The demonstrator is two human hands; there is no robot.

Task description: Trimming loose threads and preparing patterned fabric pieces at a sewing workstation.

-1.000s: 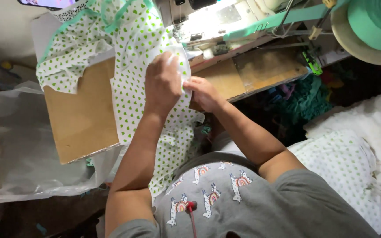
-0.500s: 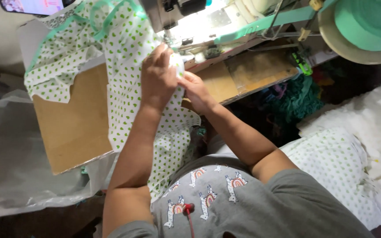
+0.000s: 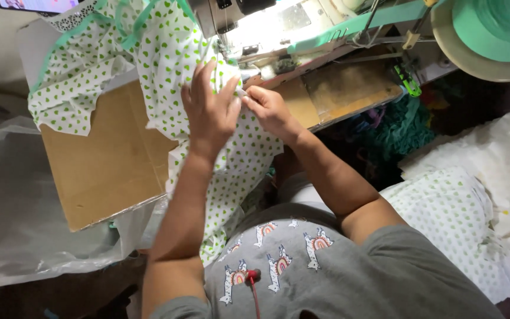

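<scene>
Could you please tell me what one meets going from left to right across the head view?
Clear plastic sheet → brown wooden board → left hand → right hand → dark teal fabric heap → pale green tape spool.
</scene>
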